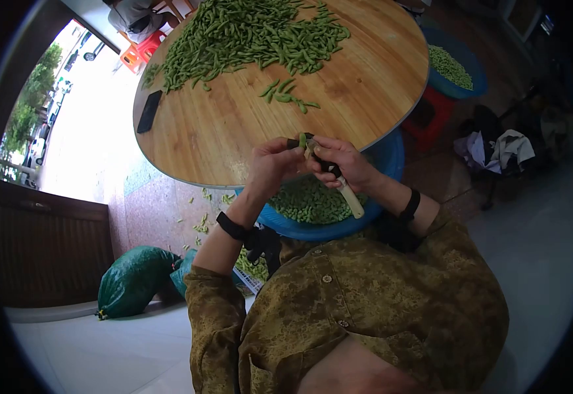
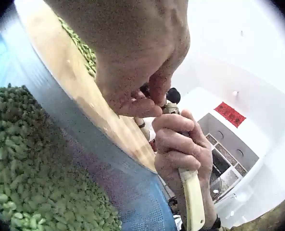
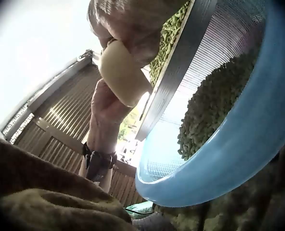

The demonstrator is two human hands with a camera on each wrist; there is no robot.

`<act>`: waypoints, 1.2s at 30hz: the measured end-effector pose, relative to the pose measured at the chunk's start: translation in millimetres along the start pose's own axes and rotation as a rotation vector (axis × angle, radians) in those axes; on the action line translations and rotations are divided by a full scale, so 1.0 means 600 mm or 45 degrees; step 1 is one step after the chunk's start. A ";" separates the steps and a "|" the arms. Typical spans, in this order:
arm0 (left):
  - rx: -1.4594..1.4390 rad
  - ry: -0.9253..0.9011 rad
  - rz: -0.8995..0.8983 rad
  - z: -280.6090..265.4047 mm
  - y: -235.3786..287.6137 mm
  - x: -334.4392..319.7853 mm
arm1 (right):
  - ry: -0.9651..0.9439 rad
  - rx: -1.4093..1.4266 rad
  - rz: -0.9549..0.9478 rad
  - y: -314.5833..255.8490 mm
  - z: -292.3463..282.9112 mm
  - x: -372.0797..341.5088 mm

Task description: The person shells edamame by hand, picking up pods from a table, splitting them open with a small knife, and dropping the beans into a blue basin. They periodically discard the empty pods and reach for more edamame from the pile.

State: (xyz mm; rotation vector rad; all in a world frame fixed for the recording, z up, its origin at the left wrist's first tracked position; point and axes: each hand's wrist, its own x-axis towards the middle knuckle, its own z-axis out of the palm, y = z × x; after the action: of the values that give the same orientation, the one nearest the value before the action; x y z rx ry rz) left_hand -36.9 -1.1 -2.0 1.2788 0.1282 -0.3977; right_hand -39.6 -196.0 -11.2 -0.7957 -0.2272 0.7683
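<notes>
Above the near edge of the round wooden table [image 1: 207,141], my left hand [image 1: 275,161] pinches a green bean pod [image 1: 303,140]. Dark coverings show at the fingertips. My right hand [image 1: 344,161] meets it, fingers curled round a knife whose cream handle [image 1: 350,200] points down toward my body; the blade is mostly hidden by the fingers. In the left wrist view the same handle [image 2: 194,199] sticks out below the right fist. Under both hands stands a blue basin [image 1: 290,226] holding many shelled green beans [image 1: 309,205].
A large heap of pods [image 1: 253,36] covers the table's far side, with several loose pods [image 1: 286,95] nearer. A black phone [image 1: 149,111] lies at the left edge. Another basin [image 1: 474,69] of beans stands right. Green sacks [image 1: 135,279] and scattered husks [image 1: 201,224] are on the floor.
</notes>
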 end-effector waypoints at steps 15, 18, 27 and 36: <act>0.245 -0.015 0.448 -0.006 -0.008 0.004 | -0.001 0.127 -0.037 -0.005 0.015 -0.007; -0.298 -0.447 0.104 -0.015 -0.007 0.013 | -0.137 0.224 0.004 -0.010 0.007 -0.007; 0.841 -0.009 0.754 0.021 0.009 -0.014 | -0.039 0.506 0.115 -0.002 -0.002 -0.006; 0.338 0.042 0.401 0.015 0.008 -0.013 | 0.020 0.298 0.004 0.003 0.006 -0.012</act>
State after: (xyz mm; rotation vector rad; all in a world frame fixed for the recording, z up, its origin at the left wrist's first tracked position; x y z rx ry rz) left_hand -43.5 -6.7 7.5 1.5388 -0.1019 -0.1244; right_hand -47.3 -198.1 -9.4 -0.5806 -0.1193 0.7759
